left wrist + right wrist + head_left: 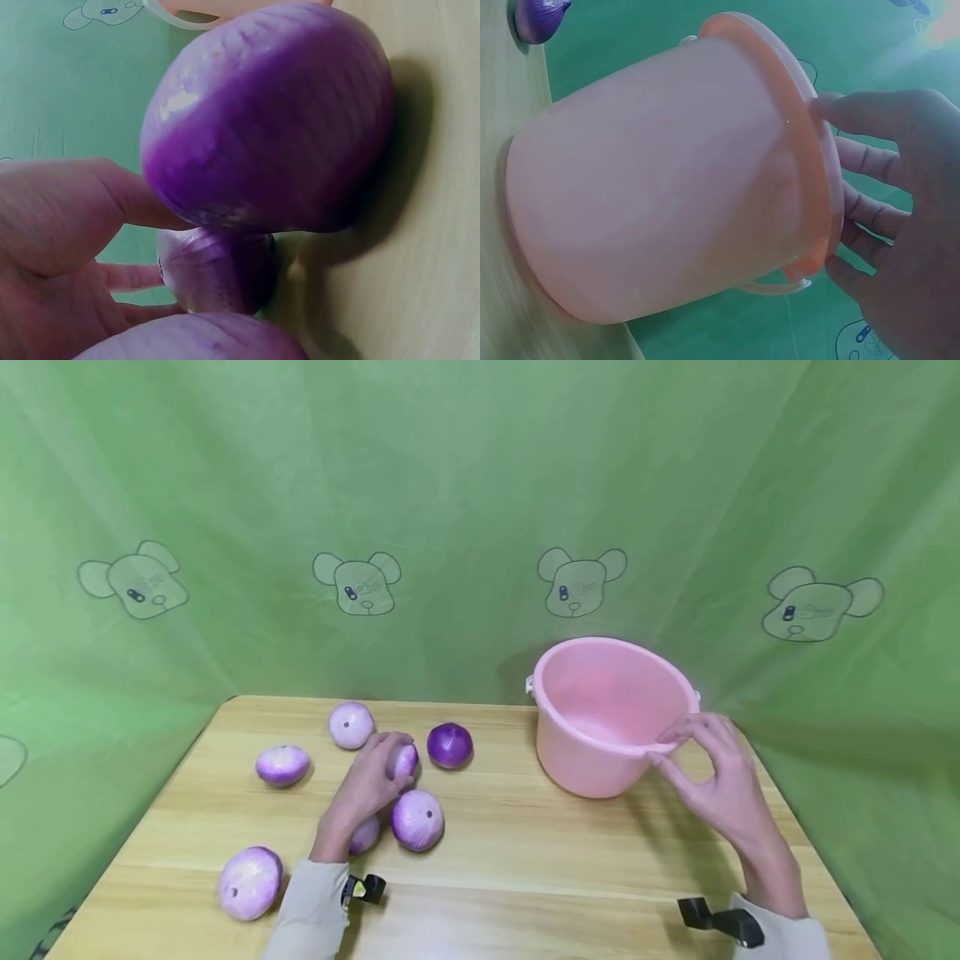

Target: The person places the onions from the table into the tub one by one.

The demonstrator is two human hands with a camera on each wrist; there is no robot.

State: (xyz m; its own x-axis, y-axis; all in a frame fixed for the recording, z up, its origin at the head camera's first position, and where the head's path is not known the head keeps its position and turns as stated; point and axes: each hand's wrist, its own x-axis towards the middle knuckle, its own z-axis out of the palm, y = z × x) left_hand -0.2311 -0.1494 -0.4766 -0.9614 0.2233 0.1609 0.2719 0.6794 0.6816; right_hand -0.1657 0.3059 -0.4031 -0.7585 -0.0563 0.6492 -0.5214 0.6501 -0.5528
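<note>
My left hand (367,787) curls over a purple onion (406,761) on the wooden table. In the left wrist view, the fingers reach round that onion (217,270), and a larger-looking onion is in front of the thumb. Just below the left hand sit a pale purple onion (417,820) and another, partly hidden onion (365,835) beside the wrist. With thumb and fingers, my right hand (723,785) grips the near right rim of a pink bucket (585,764). The bucket stands upright, its mouth facing up.
A dark purple onion (450,746) lies between the left hand and the bucket. More onions lie on the left: one at the back (351,725), one farther left (282,765) and one near the front (251,883). A green curtain (465,510) hangs behind the wooden table (525,877).
</note>
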